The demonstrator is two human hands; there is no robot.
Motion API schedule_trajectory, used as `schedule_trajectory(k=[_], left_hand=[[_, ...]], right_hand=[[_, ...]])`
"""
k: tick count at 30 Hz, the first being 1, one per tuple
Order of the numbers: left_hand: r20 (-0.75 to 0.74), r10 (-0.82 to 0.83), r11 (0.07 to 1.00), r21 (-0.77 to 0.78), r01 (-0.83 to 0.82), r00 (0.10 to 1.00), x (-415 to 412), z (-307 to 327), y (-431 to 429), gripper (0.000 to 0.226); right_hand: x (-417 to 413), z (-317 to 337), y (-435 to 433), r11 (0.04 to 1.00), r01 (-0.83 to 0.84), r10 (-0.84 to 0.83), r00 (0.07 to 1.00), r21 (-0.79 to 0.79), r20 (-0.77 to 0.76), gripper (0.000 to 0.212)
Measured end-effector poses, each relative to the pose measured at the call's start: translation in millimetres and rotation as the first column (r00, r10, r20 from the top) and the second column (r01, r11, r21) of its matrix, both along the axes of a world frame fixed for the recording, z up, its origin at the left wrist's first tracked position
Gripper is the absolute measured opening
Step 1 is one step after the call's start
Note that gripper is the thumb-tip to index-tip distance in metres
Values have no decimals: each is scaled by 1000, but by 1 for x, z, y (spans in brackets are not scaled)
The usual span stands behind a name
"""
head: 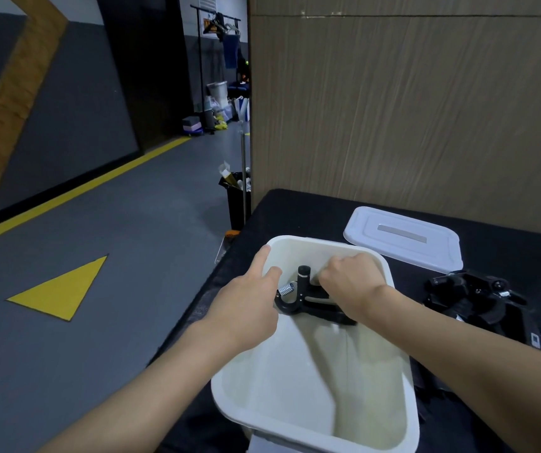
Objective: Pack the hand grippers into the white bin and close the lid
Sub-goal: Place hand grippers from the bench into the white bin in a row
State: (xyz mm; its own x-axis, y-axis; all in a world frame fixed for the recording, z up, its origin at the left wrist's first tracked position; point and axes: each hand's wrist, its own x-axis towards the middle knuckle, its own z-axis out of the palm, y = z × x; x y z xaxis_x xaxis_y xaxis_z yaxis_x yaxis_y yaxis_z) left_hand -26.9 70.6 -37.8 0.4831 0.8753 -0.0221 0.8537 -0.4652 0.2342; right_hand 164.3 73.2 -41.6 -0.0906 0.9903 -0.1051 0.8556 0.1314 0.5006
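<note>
A black plastic hand gripper with a steel spring (302, 291) is clasped by the curled right hand (350, 282) inside the open white plastic bin (311, 240). The bin's rim is touched by the left hand (249, 308), index finger straight; whether its other fingers grip cannot be told. Beyond the right hand a flat white lid (403, 240) is laid on the black counter (295, 210); to its right, more black hand grippers (471, 299) are piled.
</note>
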Motion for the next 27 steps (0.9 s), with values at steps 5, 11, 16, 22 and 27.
schedule_trajectory(k=[5,11,16,22,27], left_hand=[[-5,6,1000,1,-6,1000,0,-3,2,39],[51,25,1000,-11,-24,998,-3,-8,5,43],[222,21,997,-71,-5,975,-7,-9,3,69],[338,-42,974,-196,114,940,-32,-4,4,88],[229,-67,953,-275,131,971,-43,-1,-9,89]], right_hand=[[-2,-3,2,1000,16,-16,1000,5,18,60],[1,5,-4,996,43,-41,999,79,-25,32],[16,20,-47,890,147,-45,971,432,-237,14],[23,8,-103,915,403,-210,539,31,-816,59],[23,8,-113,900,431,-172,203,-70,-964,44]])
